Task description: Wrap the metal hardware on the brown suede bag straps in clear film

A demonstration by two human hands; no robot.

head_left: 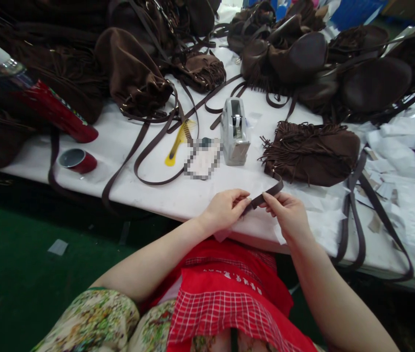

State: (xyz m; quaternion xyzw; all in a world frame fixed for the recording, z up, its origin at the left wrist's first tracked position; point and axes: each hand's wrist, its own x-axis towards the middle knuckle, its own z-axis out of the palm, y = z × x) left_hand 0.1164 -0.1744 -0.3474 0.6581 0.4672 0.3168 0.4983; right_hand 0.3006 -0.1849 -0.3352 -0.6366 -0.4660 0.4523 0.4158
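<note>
Between my two hands runs a dark brown strap (265,194) near the table's front edge. My left hand (225,208) pinches its lower end, fingers closed. A short way up the strap, my right hand (286,212) grips it between thumb and fingers. The strap curves back to a brown fringed bag (313,151), which lies on its side just beyond my right hand. A grey tape dispenser (235,132) stands behind my hands, left of that bag.
On the white table (119,142), a yellow comb (178,144) lies by a blurred-out flat item (203,159). A red cup (78,161) and red thermos (57,107) stand left. Brown bags (134,73) pile up behind; white wrapping scraps (409,161) cover the right. Loose straps (354,230) hang over the front edge.
</note>
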